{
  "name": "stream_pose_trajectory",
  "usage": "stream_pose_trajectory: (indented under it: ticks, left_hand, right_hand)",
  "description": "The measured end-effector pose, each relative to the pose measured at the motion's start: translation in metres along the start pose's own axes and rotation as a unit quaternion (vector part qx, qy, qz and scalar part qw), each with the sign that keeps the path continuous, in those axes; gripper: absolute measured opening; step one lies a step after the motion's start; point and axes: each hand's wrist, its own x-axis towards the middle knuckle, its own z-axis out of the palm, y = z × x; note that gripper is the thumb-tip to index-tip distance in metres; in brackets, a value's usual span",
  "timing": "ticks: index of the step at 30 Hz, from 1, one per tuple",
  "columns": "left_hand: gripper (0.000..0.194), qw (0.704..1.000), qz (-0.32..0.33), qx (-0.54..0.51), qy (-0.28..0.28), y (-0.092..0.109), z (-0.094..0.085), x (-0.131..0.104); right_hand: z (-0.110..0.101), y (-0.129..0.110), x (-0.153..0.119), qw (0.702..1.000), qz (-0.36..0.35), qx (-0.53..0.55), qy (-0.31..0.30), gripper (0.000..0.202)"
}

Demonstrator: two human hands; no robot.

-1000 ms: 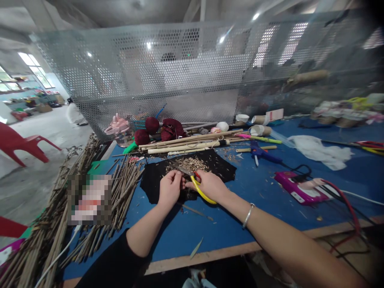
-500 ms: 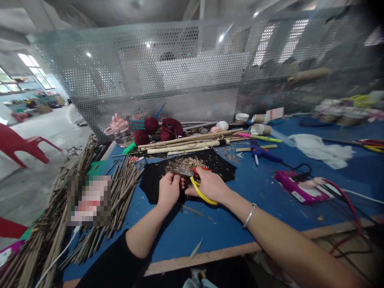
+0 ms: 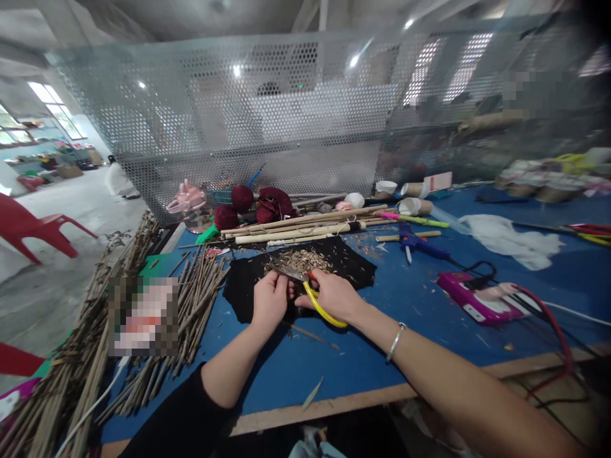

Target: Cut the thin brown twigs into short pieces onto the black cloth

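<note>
My right hand (image 3: pixel 334 296) is closed on scissors (image 3: pixel 321 305) with yellow and red handles. Their metal blades point left, over the fingertips of my left hand (image 3: pixel 271 299). The left hand's fingers are curled in a pinch; whatever sits between them is too small or hidden to make out. Under and beyond both hands a black cloth (image 3: pixel 356 264) lies on the blue table, bearing a heap of short cut plant pieces (image 3: pixel 305 259). Just before the hands, a thin stalk (image 3: pixel 312 335) lies on the table.
Bundled dry stalks (image 3: pixel 191 318) lie at the left, beside a blurred-out pinkish object (image 3: pixel 146 318) with a white cable. Behind the cloth are pale sticks (image 3: pixel 300 234) and dark red balls (image 3: pixel 242 198). A blue glue gun (image 3: pixel 417 243) and a purple power strip (image 3: pixel 477 299) sit at the right.
The scissor blades appear slightly closer together and the red handle shows less above my right hand. My left hand stays in nearly the same place.
</note>
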Motion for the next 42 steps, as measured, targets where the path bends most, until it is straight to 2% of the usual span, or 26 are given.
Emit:
stream_pose_trajectory:
  ticks: [13, 19, 23, 26, 28, 31, 36, 38, 40, 42]
  left_hand:
    - [0.022, 0.999, 0.005, 0.046, -0.006, -0.001, -0.006, 0.003]
    - [0.025, 0.998, 0.003, 0.052, -0.031, 0.003, -0.011, 0.006]
    - [0.026, 0.986, 0.08, 0.148, -0.004, 0.004, -0.015, 0.008]
    - [0.017, 0.969, 0.138, 0.204, 0.0, 0.005, -0.021, 0.011]
    - [0.013, 0.962, 0.151, 0.227, -0.002, 0.007, -0.027, 0.014]
    - [0.024, 0.955, 0.147, 0.257, 0.024, 0.01, -0.035, 0.018]
    - [0.023, 0.933, 0.184, 0.301, 0.076, 0.02, -0.04, 0.017]
    - [0.023, 0.917, 0.204, 0.342, 0.019, 0.026, -0.038, 0.011]
    - [0.018, 0.893, 0.212, 0.379, -0.119, 0.032, -0.035, 0.004]
    - [0.016, 0.849, 0.21, 0.405, -0.266, 0.036, -0.029, -0.004]
  right_hand:
    - [0.0, 0.0, -0.002, 0.999, 0.023, 0.021, -0.029, 0.053]
    - [0.0, 0.001, -0.002, 0.999, 0.027, 0.021, -0.037, 0.053]
    - [-0.001, 0.003, 0.0, 0.998, 0.035, 0.028, -0.04, 0.049]
    - [-0.006, 0.006, 0.001, 0.999, 0.029, 0.027, -0.038, 0.046]
    - [-0.012, 0.01, 0.002, 0.999, 0.018, 0.026, -0.024, 0.044]
    - [-0.02, 0.019, 0.004, 0.999, -0.007, 0.034, -0.006, 0.043]
    - [-0.029, 0.036, 0.008, 0.998, -0.017, 0.039, -0.044, 0.041]
    - [-0.03, 0.039, 0.01, 0.999, -0.006, 0.04, -0.025, 0.04]
    - [-0.03, 0.041, 0.012, 0.999, 0.003, 0.034, 0.019, 0.04]
    - [-0.03, 0.043, 0.014, 0.997, 0.004, 0.045, 0.062, 0.038]
